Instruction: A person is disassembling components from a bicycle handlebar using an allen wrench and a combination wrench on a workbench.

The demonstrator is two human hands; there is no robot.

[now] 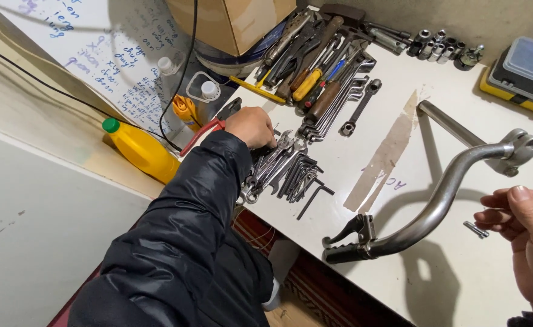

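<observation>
Reaching across the table (460, 284), the left hand (251, 126) rests curled, knuckles up, on a heap of wrenches (272, 166) near the table's left edge; its fingers are folded under and hidden, so whether the grip pinches a tool cannot be told. Hex keys (303, 178), dark and L-shaped, lie fanned just right of the heap, touching it. Both lots: steel, stiff, small, heavy for their size, probably slick; they interlock, so one is best taken by its free shank or jaw end and drawn out lengthwise. Right hand (530, 233): grip loosely curled, fingers spread apart, holding nothing, just beside a loose bolt (476, 229) and close under the handlebar (442, 197). Handlebar: curved metal tube, rigid, smooth, likely to roll; brake lever (348, 239) at its near end overhangs the front edge, clamp (518, 148) at the far end. Best hold judged to be the mid-tube. More tools (321, 66) are stacked at the back by a cardboard box (230, 21), sockets (439, 45) beyond, a yellow case (524, 69) far right. Yellow bottle (142, 151) stands off the left edge. Open room: the bare middle, around the tape strip (384, 157).
</observation>
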